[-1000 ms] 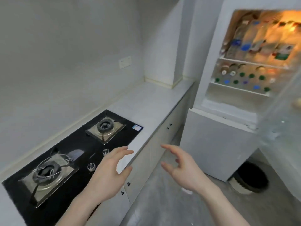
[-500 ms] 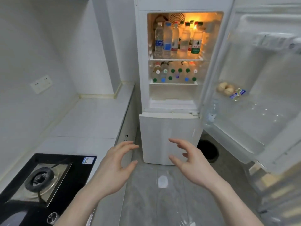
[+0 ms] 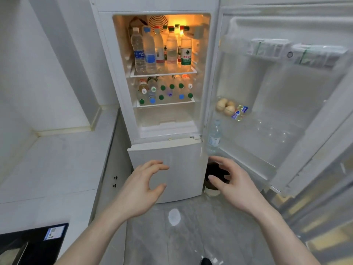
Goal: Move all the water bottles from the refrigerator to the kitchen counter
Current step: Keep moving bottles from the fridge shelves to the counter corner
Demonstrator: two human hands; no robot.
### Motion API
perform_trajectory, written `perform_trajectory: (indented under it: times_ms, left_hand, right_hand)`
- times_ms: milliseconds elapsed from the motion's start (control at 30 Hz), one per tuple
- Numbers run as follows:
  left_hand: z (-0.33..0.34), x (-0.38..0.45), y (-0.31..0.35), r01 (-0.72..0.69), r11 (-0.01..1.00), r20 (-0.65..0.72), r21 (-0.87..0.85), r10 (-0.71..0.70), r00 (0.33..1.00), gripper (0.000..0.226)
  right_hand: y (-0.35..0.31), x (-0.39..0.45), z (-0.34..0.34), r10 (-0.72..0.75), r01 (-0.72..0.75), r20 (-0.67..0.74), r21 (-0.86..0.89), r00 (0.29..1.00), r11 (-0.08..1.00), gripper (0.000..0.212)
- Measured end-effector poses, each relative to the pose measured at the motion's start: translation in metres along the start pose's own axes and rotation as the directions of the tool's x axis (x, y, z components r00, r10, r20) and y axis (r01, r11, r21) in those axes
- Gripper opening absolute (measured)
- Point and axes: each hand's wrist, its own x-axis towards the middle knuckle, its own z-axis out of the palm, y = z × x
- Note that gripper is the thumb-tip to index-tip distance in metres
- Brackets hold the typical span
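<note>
The white refrigerator stands ahead with its upper door swung open to the right. Several upright water bottles fill the lit top shelf. More bottles lie caps-forward on the shelf below. One bottle stands in the door's lower rack. My left hand and my right hand hover low in front of the closed lower door, fingers loosely curved, holding nothing. The pale kitchen counter runs along the left.
Eggs and a small packet sit in the door's middle rack. A dark bin stands on the floor behind the open door. A black hob corner shows at lower left. Cabinet knobs face the grey floor.
The view has swung right from the hob to face the refrigerator and moved closer. Both hands stay raised and empty in front of me.
</note>
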Motion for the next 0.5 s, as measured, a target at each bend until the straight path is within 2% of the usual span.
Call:
perform_trajectory:
  times_ms: [400, 500]
  left_hand:
    - [0.062, 0.149, 0.031, 0.052, 0.998, -0.048, -0.040, -0.054, 0.997, 0.043]
    - [0.080, 0.163, 0.034, 0.079, 0.995, -0.055, -0.054, -0.082, 0.995, 0.043]
  right_hand:
    - [0.090, 0.154, -0.039, 0.030, -0.022, 0.110, -0.073, 0.993, 0.997, 0.070]
    - [0.114, 0.189, -0.034, 0.096, -0.077, 0.144, -0.134, 0.985, 0.988, 0.085]
